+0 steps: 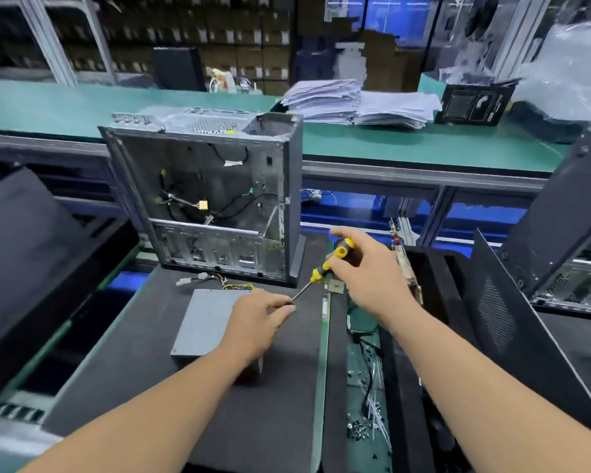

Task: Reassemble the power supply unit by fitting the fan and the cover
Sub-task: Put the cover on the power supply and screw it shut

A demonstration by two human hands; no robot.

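A grey power supply unit (205,322) lies flat on the dark mat, its plain cover facing up and its yellow and black wires (232,285) trailing off the far edge. My left hand (256,322) rests on the unit's right side, with thumb and fingers pinched at the tip of a screwdriver (325,268). My right hand (365,268) grips the screwdriver's yellow and black handle, above and to the right, so the shaft slants down-left to the unit's far right corner. No fan is visible.
An open computer case (212,199) stands upright just behind the unit. A green tray strip (365,387) with loose screws and cable ties runs along the right. Dark case panels (498,319) lean at right and left. Paper stacks (355,104) lie on the far green bench.
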